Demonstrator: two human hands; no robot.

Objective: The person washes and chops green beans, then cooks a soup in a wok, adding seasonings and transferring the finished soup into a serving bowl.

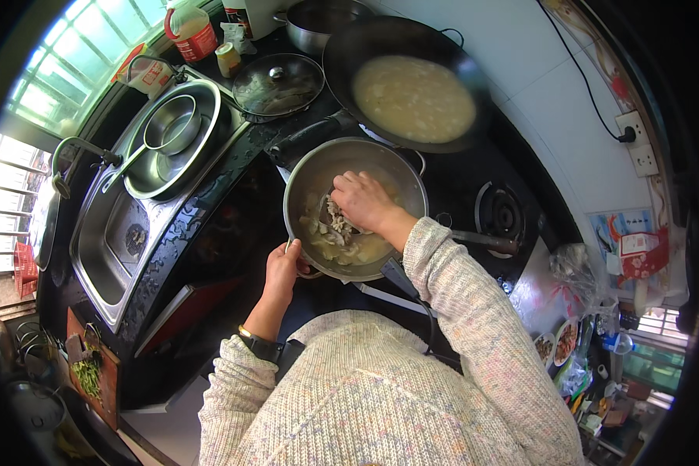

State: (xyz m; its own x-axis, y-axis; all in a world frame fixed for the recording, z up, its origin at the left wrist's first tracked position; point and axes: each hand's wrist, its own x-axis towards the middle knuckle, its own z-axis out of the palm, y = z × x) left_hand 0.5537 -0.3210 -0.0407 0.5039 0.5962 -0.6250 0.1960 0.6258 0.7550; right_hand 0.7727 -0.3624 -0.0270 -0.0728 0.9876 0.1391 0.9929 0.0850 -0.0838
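Observation:
A deep metal pot point(294, 192) stands before me, with cloudy broth and pale pieces of food point(339, 230) inside. My left hand point(282, 265) grips its near left edge by the loop handle, thumb up against the rim. Inside the pot, my right hand point(364, 198) reaches down with curled fingers at the pale pieces; the fingertips are hidden, so whether they hold any cannot be seen. A long utensil handle with a brown end point(492, 242) sticks out to the right of the pot. My right forearm covers where it leads.
Beyond the pot, a large wok point(349, 64) holds cloudy soup. A gas burner point(499, 211) is at right. Left lie a sink point(113, 256), a steel basin point(145, 183) with a ladle point(175, 125), and a glass lid point(276, 87). Chopped greens lie on a cutting board point(73, 332).

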